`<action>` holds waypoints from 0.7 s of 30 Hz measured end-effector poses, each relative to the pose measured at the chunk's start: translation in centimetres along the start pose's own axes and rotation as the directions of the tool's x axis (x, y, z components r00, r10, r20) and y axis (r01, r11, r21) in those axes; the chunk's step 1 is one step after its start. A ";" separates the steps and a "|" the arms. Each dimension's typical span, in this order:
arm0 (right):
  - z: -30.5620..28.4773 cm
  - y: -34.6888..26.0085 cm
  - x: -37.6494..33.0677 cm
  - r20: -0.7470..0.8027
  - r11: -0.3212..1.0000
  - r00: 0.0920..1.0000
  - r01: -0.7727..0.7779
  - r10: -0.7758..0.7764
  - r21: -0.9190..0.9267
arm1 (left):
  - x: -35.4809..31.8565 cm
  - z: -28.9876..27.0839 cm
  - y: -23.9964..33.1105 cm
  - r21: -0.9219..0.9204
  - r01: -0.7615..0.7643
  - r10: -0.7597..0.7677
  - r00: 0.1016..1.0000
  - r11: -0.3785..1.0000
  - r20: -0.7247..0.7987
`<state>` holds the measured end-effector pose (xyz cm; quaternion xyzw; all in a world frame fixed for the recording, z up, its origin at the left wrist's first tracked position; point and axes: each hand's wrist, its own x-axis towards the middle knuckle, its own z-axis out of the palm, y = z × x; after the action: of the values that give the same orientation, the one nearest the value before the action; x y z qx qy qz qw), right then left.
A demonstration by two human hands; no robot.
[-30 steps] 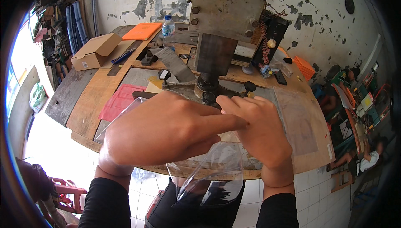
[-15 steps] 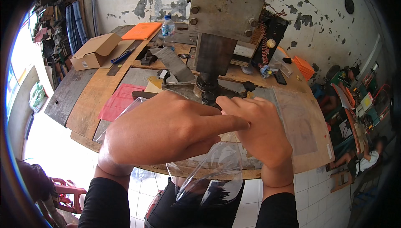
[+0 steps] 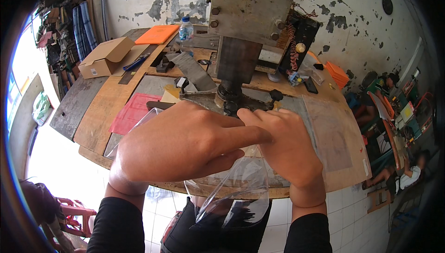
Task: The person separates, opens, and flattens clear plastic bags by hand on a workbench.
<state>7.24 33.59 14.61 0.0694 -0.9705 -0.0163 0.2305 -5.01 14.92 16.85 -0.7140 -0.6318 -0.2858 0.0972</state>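
Observation:
My left hand point(image 3: 178, 144) reaches in from the lower left with its back up. Its index finger stretches across to my right hand, and the other fingers are bent over a clear plastic sheet point(image 3: 232, 192). The sheet hangs in folds below both hands, past the table's front edge, and shows again left of my left hand. My right hand point(image 3: 292, 144) is closed, its knuckles up, right against the left fingertips; what lies inside its fingers is hidden. Just beyond the hands is the metal head of a press point(image 3: 238, 60), above a base with black knobs point(image 3: 276, 95).
On the worn wooden table point(image 3: 92, 128) lie a red sheet point(image 3: 132, 114), a cardboard box point(image 3: 106, 56), pliers point(image 3: 136, 61), an orange folder point(image 3: 157, 34) and a phone point(image 3: 310, 85). A water bottle point(image 3: 186, 30) stands behind. People point(image 3: 410, 176) sit at the far right.
My right hand has shifted very slightly left, and the left index finger now overlaps it a little less distinctly. The plastic sheet hangs almost as before.

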 end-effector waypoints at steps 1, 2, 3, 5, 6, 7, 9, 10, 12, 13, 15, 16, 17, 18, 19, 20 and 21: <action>0.0 -0.1 0.1 -0.002 1.000 1.000 0.009 -0.009 -0.004 | -0.1 -0.1 0.0 0.005 0.001 -0.001 1.000 1.000 0.004; 0.1 0.0 0.0 0.000 1.000 1.000 0.009 -0.009 -0.012 | -0.1 -0.1 -0.1 0.001 -0.006 0.006 1.000 1.000 0.007; 0.1 0.1 0.0 0.003 1.000 1.000 0.006 -0.006 -0.015 | 0.0 0.0 -0.2 -0.002 -0.008 0.008 1.000 1.000 0.007; 0.2 0.2 -0.2 -0.030 0.999 0.999 -0.018 0.019 0.039 | 0.0 0.1 -0.2 -0.010 -0.010 0.010 1.000 1.000 0.004; 0.2 0.1 -0.2 -0.030 0.999 0.999 -0.016 0.017 0.040 | 0.0 0.1 -0.1 -0.009 -0.009 0.009 1.000 1.000 0.003; 0.1 0.1 -0.1 -0.031 0.999 0.999 -0.019 0.020 0.039 | 0.0 0.1 0.0 -0.007 -0.008 0.008 1.000 1.000 -0.003; 0.1 0.0 -0.1 -0.032 0.999 0.999 -0.020 0.021 0.038 | 0.0 0.1 0.1 -0.005 -0.007 0.007 1.000 1.000 -0.010; 0.1 0.0 -0.1 -0.028 0.999 0.999 -0.020 0.021 0.031 | 0.0 0.2 0.1 -0.005 -0.009 0.009 1.000 1.000 -0.020; 0.1 -0.1 -0.1 -0.024 0.999 0.999 -0.023 0.023 0.022 | 0.0 0.2 0.1 -0.006 -0.013 0.013 0.999 1.000 -0.031; 0.0 -0.2 -0.2 -0.025 1.000 1.000 -0.004 0.005 0.026 | 0.0 0.2 0.0 -0.003 -0.011 0.011 0.999 1.000 -0.030; 0.1 -0.1 -0.2 -0.027 0.999 1.000 0.014 -0.014 0.032 | 0.0 0.4 -0.2 0.001 -0.007 0.007 1.000 1.000 -0.027; 0.2 -0.1 -0.2 -0.029 0.999 0.999 0.022 -0.021 0.034 | -0.1 0.5 -0.4 0.020 -0.005 0.005 1.000 1.000 -0.009; 0.2 -0.1 -0.2 -0.031 0.999 0.999 0.029 -0.028 0.035 | -0.1 0.5 -0.4 0.038 -0.004 0.003 1.000 0.999 0.007; 0.2 -0.2 -0.3 -0.031 0.999 0.999 0.029 -0.028 0.035 | 0.0 0.4 -0.3 0.038 -0.003 0.003 1.000 0.999 0.008; 0.2 -0.2 -0.3 -0.028 0.998 1.000 0.007 -0.006 0.056 | 0.1 0.3 0.0 0.025 -0.004 0.004 1.000 1.000 -0.004; 0.2 -0.2 -0.3 -0.024 0.997 1.000 -0.016 0.017 0.076 | 0.2 0.2 0.1 0.011 -0.006 0.006 1.000 1.000 -0.017; 0.2 -0.2 -0.3 -0.024 0.997 1.000 -0.016 0.018 0.076 | 0.2 0.1 0.2 0.010 -0.007 0.007 1.000 1.000 -0.016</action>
<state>7.42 33.42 14.27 0.0698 -0.9680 0.0232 0.2398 -4.80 15.16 16.91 -0.7132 -0.6300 -0.2881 0.1070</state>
